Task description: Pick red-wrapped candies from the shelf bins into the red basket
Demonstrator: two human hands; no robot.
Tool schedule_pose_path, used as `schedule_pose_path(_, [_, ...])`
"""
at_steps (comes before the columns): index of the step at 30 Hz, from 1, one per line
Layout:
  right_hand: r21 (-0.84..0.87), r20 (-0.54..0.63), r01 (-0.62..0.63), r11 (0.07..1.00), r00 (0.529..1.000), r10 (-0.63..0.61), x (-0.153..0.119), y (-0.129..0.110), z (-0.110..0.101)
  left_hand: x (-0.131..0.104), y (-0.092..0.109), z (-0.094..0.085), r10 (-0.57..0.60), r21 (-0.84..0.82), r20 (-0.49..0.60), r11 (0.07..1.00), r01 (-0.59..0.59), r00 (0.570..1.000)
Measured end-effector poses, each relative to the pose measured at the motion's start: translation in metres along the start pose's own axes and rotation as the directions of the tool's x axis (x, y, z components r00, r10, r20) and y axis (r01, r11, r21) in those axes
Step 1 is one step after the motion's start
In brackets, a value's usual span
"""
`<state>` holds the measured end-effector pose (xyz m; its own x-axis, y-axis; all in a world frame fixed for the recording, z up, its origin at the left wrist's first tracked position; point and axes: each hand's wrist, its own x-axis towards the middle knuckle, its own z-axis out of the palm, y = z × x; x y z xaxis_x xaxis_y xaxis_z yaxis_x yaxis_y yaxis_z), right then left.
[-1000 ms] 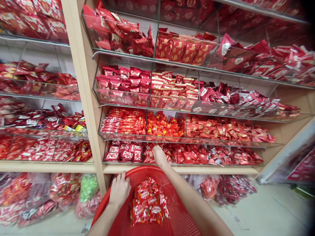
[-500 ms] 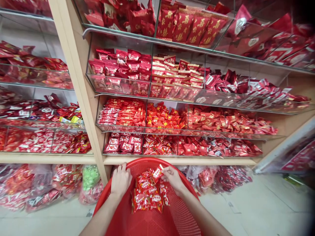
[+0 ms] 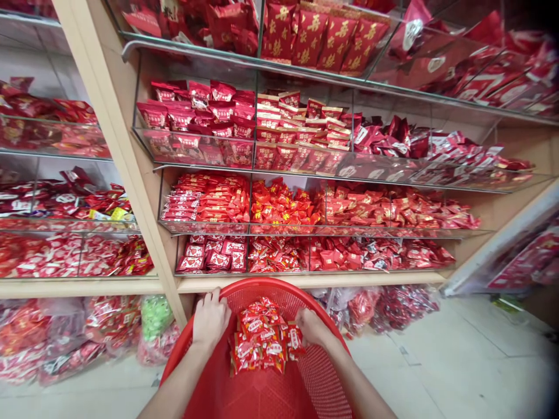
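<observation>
My left hand [image 3: 212, 319] is closed over the left rim of a red plastic basket [image 3: 262, 401], fingers wrapped around its edge. On the basket's bottom lies a pile of small red snack packets [image 3: 259, 337] with white lettering, laid in rough rows. My right hand [image 3: 312, 327] is inside the basket at the pile's right side. Its fingers are curled together against one small red packet [image 3: 294, 337], which sits low beside the pile. My fingertips are partly hidden by the back of that hand.
Ahead stands a wooden shelf unit [image 3: 170, 285] with glass-fronted compartments full of red packets [image 3: 286, 203]. A second shelf section [image 3: 65, 285] continues at left. Clear bags of packets [image 3: 113, 326] and more bags [image 3: 384, 308] lie on the tiled floor [image 3: 419, 372] below.
My right hand has moved down and slightly right, bringing the packet it held up above the pile down to the pile's right side. My left hand stays on the rim. The view has shifted slightly.
</observation>
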<state>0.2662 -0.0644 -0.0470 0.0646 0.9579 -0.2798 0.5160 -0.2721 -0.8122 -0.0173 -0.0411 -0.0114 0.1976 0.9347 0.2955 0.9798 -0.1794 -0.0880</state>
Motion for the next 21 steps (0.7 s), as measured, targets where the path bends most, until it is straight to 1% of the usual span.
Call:
schedule_pose_path(2, [0.03,-0.011,-0.039,0.999,0.999,0.039,0.0,0.002,0.001,0.0,0.001,0.0,-0.001,0.005,-0.004,1.0,0.001,1.0])
schedule_pose_path(6, [0.096,-0.074,-0.055,0.994,0.995,0.063,0.006,0.002,0.009,0.0,0.001,-0.001,-0.002,-0.01,-0.007,1.0,0.002,1.0])
schedule_pose_path(11, [0.178,-0.184,-0.021,0.984,0.981,0.054,0.017,-0.004,0.026,0.001,0.002,-0.004,-0.011,-0.027,0.011,1.0,0.012,1.0])
schedule_pose_path(14, [0.173,-0.203,0.001,0.985,0.978,0.035,0.017,-0.005,0.031,0.001,0.003,-0.005,-0.015,-0.025,0.014,1.0,0.015,1.0])
schedule_pose_path(16, [0.117,-0.225,0.029,0.993,0.974,-0.002,0.014,-0.002,0.031,0.0,0.003,-0.006,-0.017,-0.032,0.014,0.999,0.018,1.0])
schedule_pose_path(18, [-0.021,-0.249,0.08,0.997,0.965,-0.083,0.009,0.002,0.028,0.0,0.003,-0.006,-0.016,-0.039,0.002,0.999,0.016,1.0])
schedule_pose_path(20, [-0.17,-0.242,0.114,0.979,0.958,-0.154,0.005,0.007,0.025,0.0,0.003,-0.006,-0.01,-0.041,-0.015,0.999,0.009,1.0])
schedule_pose_path(21, [-0.207,-0.235,0.124,0.97,0.957,-0.172,0.004,0.009,0.024,0.0,0.003,-0.006,-0.005,-0.041,-0.021,0.999,0.004,1.0])
